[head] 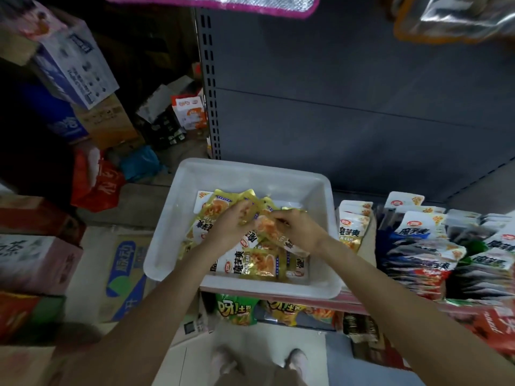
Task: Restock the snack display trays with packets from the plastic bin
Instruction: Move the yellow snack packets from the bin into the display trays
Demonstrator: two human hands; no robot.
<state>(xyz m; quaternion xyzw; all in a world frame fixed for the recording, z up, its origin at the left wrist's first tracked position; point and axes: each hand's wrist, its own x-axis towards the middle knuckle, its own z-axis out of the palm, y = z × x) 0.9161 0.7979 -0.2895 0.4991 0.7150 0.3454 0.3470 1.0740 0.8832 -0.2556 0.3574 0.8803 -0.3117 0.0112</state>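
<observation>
Both hands are down in the white plastic bin (178, 218), which sits on the front edge of the shelf (362, 302) with the grey back panel (348, 93) rising behind it. The left hand (232, 228) is over the middle of the bin, fingers curled onto a yellow packet (223, 203) near the bin's far side, gripping it at its edge. The right hand (296, 228) is just beside the left one, a touch nearer the bin's right wall, and its fingers pinch another yellow packet with an orange picture (267, 229); the two hands meet over the pile, fingertips almost touching. Below them, toward the bin's near wall, a loose heap of yellow-and-white packets (250, 264) lies flat on the bin's floor, overlapping one another. Just right of the bin, upright yellow-and-white packets (351, 227) stand in a row in a display tray, close against the bin's right wall. Further right of the bin, blue-and-white packets (418, 232) are stacked in more trays, with red-marked packets (429, 274) in front of them. Under the bin, on the lower shelf, green snack bags (237, 309) and yellow snack bags (281, 309) peek out. Left of the bin, cardboard boxes (125, 274) are piled on the floor, and a red bag (94, 182) lies beyond them
</observation>
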